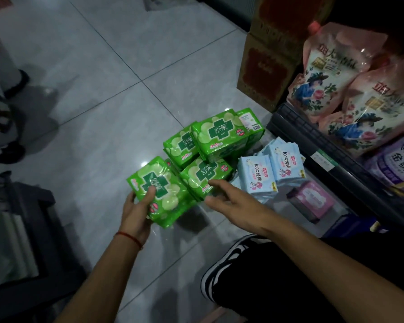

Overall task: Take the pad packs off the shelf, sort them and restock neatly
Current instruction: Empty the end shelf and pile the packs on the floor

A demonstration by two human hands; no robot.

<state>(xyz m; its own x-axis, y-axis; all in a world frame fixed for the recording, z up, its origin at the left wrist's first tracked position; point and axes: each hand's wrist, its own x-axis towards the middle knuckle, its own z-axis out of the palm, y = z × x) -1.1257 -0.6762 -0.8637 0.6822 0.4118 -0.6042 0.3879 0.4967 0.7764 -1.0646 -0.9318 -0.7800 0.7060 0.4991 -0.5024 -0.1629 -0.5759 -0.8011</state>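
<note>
Several green pad packs (219, 138) lie piled on the tiled floor. My left hand (138, 210) grips one green pad pack (163, 194) at the pile's near left, thumb on its top face. My right hand (226, 197) hovers with fingers spread just over another green pack (205, 176), holding nothing. Light blue pad packs (271, 169) stand to the right of the green ones. A pink and purple pack (310, 200) lies on the floor beside the shelf.
The dark shelf edge (313, 141) runs along the right, carrying pink refill pouches (331, 73) and a purple softener pack (397, 164). Red-brown cartons (266, 66) stand behind. My shoe (229, 264) is near right. A dark rack (21, 229) and another person's shoes (7, 152) are left.
</note>
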